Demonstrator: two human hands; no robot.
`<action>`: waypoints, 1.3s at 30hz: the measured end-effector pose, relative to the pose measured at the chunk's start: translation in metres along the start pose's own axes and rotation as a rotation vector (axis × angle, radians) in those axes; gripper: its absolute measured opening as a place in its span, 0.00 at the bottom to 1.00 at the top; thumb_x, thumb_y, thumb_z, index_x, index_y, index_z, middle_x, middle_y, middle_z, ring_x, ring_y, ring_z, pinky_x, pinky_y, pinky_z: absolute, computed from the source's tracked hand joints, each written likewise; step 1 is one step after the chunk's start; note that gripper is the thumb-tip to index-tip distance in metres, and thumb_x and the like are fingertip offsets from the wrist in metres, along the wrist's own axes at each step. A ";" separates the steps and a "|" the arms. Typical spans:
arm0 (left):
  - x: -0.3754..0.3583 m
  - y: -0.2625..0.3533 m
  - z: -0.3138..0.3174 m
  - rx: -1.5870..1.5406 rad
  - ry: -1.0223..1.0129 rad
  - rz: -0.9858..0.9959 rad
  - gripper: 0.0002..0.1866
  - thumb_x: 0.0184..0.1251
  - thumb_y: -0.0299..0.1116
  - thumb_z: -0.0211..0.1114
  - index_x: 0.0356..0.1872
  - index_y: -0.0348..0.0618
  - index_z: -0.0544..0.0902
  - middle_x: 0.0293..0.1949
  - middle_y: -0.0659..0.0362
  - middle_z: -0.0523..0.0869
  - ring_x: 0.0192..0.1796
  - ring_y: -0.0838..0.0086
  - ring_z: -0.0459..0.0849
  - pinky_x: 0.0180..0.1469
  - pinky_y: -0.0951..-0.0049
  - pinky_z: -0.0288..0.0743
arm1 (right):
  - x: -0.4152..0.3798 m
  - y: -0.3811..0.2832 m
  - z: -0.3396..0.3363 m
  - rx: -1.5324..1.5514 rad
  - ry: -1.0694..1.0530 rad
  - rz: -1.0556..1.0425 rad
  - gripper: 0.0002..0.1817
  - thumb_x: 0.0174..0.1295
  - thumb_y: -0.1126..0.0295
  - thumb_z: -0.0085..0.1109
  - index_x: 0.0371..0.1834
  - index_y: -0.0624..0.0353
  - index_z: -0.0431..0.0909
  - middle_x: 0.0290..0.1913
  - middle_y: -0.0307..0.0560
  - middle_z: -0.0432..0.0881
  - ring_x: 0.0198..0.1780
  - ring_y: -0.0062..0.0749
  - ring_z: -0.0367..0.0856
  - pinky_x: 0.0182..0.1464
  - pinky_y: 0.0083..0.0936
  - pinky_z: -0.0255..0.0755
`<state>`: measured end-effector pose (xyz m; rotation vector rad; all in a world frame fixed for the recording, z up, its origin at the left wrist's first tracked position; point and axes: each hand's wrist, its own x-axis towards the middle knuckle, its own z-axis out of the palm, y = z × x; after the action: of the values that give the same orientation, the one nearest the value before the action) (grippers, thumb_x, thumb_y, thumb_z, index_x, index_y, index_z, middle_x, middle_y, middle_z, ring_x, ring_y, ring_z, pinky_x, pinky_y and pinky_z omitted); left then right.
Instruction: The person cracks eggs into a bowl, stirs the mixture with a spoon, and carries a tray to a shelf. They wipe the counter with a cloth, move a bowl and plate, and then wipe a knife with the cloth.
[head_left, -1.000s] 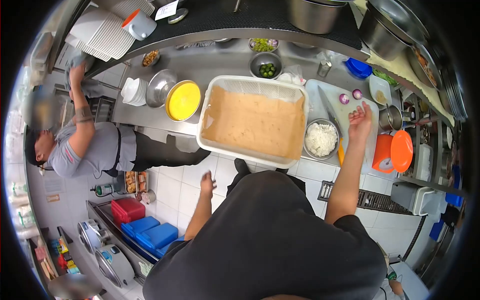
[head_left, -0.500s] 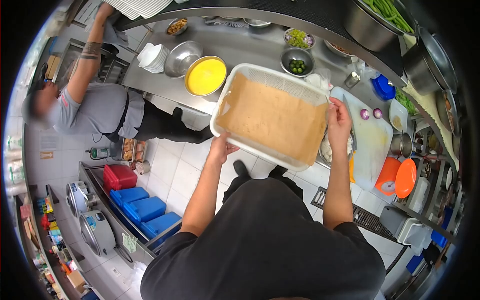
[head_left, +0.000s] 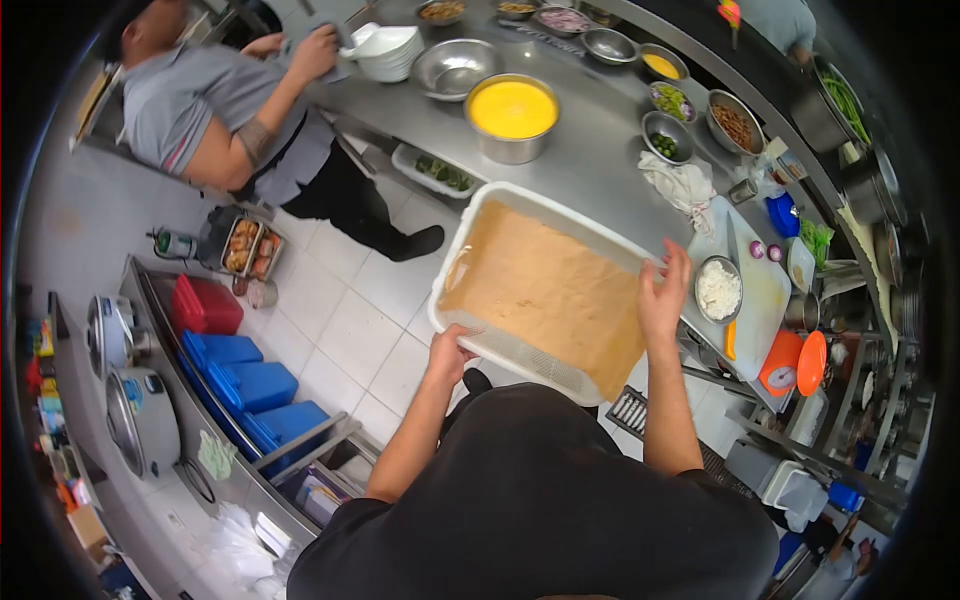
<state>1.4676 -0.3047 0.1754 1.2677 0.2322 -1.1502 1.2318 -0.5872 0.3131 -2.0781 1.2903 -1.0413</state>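
Note:
A white perforated plastic basket (head_left: 465, 218), its bottom lined with brown paper (head_left: 545, 290), is held in front of my body, tilted, near the edge of the steel counter. My left hand (head_left: 448, 357) grips the basket's near left rim, its fingers curled under the edge. At the right end, my right hand (head_left: 664, 298) holds the rim with the thumb side, some fingers raised. Beyond the basket, a steel pot of yellow liquid (head_left: 512, 110) stands on the counter. To the right, a bowl of white crumbly food (head_left: 718, 290) rests on a white cutting board (head_left: 765, 310).
A co-worker (head_left: 215, 120) stands at the left end of the counter (head_left: 590, 150), holding a cloth. Bowls, a crumpled white cloth (head_left: 680, 188) and an orange scale (head_left: 780, 365) are on the right. Blue bins (head_left: 262, 385) sit at lower left.
The view has shifted, with the basket now lower against the counter. The bowl of white food shows fully. The co-worker's raised arm has come down, and both their hands are at a cloth.

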 end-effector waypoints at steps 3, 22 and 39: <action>-0.020 -0.016 -0.082 -0.147 0.046 -0.030 0.25 0.68 0.37 0.59 0.62 0.35 0.76 0.50 0.50 0.89 0.48 0.61 0.90 0.47 0.58 0.86 | -0.036 -0.055 0.035 0.036 -0.090 -0.104 0.25 0.70 0.72 0.62 0.70 0.58 0.75 0.66 0.56 0.73 0.63 0.49 0.77 0.64 0.40 0.75; -0.144 0.060 -0.378 -0.703 0.742 0.420 0.20 0.67 0.35 0.60 0.58 0.40 0.77 0.43 0.54 0.89 0.38 0.67 0.89 0.37 0.66 0.84 | -0.197 -0.270 0.413 0.139 -1.263 -0.099 0.41 0.70 0.63 0.63 0.81 0.68 0.55 0.78 0.68 0.64 0.76 0.55 0.68 0.76 0.42 0.65; -0.131 0.327 -0.549 -0.657 0.907 0.614 0.29 0.79 0.42 0.64 0.75 0.52 0.66 0.55 0.55 0.82 0.43 0.68 0.86 0.45 0.67 0.85 | -0.230 -0.487 0.732 0.207 -1.837 0.439 0.27 0.70 0.65 0.59 0.69 0.67 0.74 0.60 0.55 0.85 0.56 0.46 0.88 0.54 0.45 0.85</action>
<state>1.8962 0.1770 0.2745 1.0583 0.7567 0.1013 2.0175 -0.1621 0.1473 -1.4337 0.4429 0.8617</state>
